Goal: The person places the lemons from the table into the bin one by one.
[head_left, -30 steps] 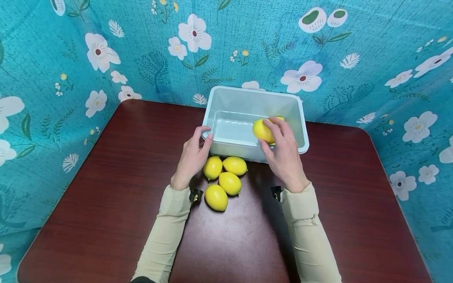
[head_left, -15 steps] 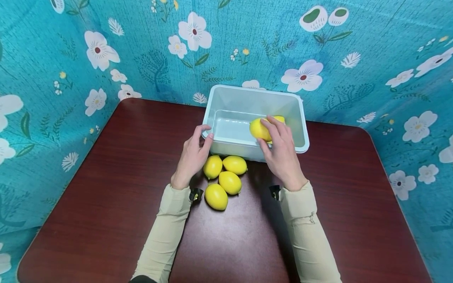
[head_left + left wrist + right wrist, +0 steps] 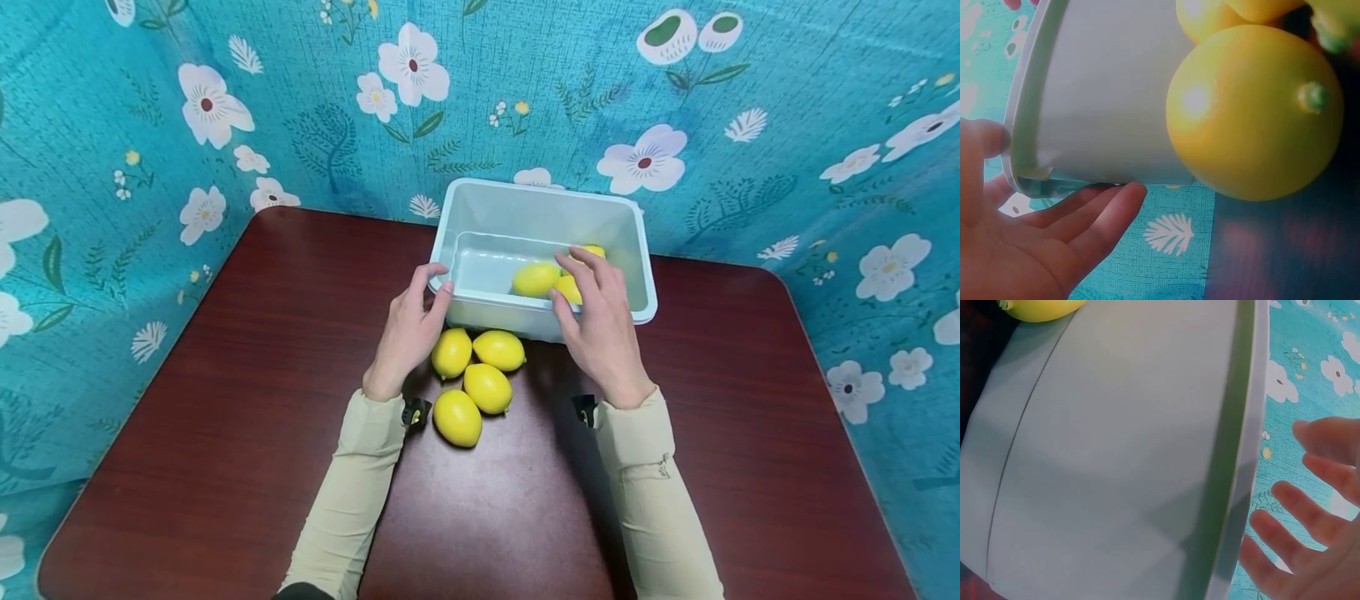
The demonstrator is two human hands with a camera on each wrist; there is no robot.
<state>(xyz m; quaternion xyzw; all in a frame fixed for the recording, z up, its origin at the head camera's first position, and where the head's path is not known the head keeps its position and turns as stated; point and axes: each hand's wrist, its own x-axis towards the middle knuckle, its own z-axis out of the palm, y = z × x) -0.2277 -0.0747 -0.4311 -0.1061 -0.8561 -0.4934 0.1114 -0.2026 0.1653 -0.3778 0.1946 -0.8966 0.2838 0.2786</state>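
A pale blue plastic bin stands at the back of the table. My left hand grips its front left corner; in the left wrist view the thumb lies on the rim and the fingers reach along the side wall. Over the bin's right front rim hovers my right hand, its fingers spread and holding nothing, as the right wrist view also shows. Inside the bin lie a lemon near the middle, another lemon partly hidden by the right fingers, and a third lemon behind.
Several lemons lie grouped on the dark red-brown table, just in front of the bin and beside the left wrist. A turquoise flowered cloth hangs close behind and along both sides.
My right hand moved its lemon slightly left and let go; that lemon now rests on the bin's floor and the fingers have opened. My left hand stays on the corner.
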